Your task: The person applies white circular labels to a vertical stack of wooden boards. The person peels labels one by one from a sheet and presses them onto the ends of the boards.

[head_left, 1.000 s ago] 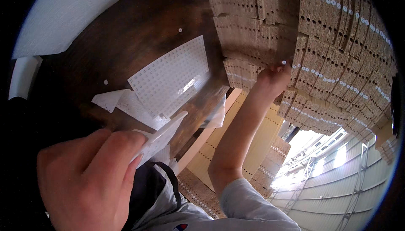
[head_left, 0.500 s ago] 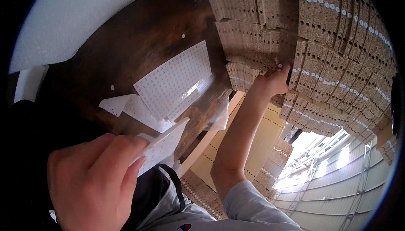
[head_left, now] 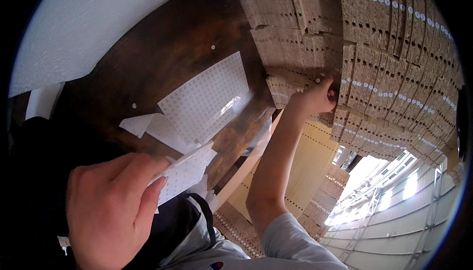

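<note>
My left hand (head_left: 111,206) is closed around a white sheet of small round stickers (head_left: 185,175), pinched between thumb and fingers and seen at a slant. My right arm reaches out to the stacked particleboard panels (head_left: 300,48). There my right hand (head_left: 315,98) is against the panel edges, fingers curled; what lies between the fingertips is hidden. A small round white sticker (head_left: 318,80) shows just beside its fingertips. On the dark brown surface another sticker sheet (head_left: 207,95) lies flat, partly over a curled piece of white backing paper (head_left: 140,123).
Tall stacks of drilled panels (head_left: 384,65) rise at the right, with rows of round white stickers along their edges. Two loose stickers (head_left: 213,47) lie on the dark surface. White foam (head_left: 113,18) borders it at upper left. Pale yellow boards (head_left: 308,161) stand beyond my right forearm.
My right hand has shifted slightly left and down along the panel edges, its fingers more curled. My left hand has moved a little right with the sticker sheet. The view has tilted slightly.
</note>
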A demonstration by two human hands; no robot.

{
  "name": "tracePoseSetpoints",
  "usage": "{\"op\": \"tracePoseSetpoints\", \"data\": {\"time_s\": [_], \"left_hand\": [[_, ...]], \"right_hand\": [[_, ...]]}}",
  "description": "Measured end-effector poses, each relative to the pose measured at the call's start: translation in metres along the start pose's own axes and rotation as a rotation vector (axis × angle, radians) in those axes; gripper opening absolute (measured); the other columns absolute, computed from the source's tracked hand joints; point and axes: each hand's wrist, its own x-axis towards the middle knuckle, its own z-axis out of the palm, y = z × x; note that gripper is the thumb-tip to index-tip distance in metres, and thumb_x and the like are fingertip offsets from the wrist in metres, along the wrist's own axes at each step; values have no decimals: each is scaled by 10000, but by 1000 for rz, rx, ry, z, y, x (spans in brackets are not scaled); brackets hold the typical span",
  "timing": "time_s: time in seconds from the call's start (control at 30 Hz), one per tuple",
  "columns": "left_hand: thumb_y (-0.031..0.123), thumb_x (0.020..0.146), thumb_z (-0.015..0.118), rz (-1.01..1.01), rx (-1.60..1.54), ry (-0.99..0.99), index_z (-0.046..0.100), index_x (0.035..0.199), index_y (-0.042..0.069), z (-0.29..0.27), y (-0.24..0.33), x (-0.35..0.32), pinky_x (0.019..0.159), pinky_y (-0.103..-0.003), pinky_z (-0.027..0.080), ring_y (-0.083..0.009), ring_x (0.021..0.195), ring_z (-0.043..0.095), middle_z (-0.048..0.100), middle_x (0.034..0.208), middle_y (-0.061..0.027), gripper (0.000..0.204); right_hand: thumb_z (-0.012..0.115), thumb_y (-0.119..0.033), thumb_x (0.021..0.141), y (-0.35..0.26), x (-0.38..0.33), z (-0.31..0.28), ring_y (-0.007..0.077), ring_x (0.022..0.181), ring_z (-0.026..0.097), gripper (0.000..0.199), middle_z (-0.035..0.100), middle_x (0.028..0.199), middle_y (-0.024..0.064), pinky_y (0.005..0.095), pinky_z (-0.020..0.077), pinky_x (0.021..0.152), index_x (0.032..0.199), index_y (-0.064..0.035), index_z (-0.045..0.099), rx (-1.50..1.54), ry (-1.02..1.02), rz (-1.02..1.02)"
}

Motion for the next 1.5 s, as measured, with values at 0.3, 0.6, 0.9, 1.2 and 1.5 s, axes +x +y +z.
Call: {"op": "tracePoseSetpoints", "data": {"time_s": [0.3,0.6,0.9,1.2,1.5], "left_hand": [[62,883,682,-73,29,-61,667,959,-6,20,1,-4,597,-393,522,-316,694,711,702,833,-168,103],[89,911,669,-122,90,-49,675,971,-10,32,1,0,609,-388,513,-303,694,701,695,822,-167,116],[106,916,688,-110,169,-79,680,1007,1,31,1,1,671,-402,556,-329,768,741,743,909,-176,139],[116,929,676,-124,219,-111,682,1030,-4,32,-2,2,685,-409,559,-324,776,743,748,936,-173,156],[131,938,668,-141,233,-129,685,1047,5,31,2,2,690,-415,556,-330,789,739,745,955,-173,167]], "right_hand": [[789,-47,803,1,-18,2,183,824,568,363,599,980,92,339,506,728,1029,8,510,245,-52,-24],[704,72,833,-12,-17,22,226,976,581,493,580,1113,120,362,511,904,1263,46,464,232,49,127],[712,51,818,-14,-19,25,229,965,545,446,555,1072,115,371,477,901,1179,42,450,218,80,44],[713,42,821,-26,-25,21,225,966,557,410,564,1067,110,370,488,907,1153,56,471,344,-24,71],[713,74,796,-6,-11,19,219,1018,597,443,585,1171,105,385,539,898,1186,2,516,203,55,30]]}}
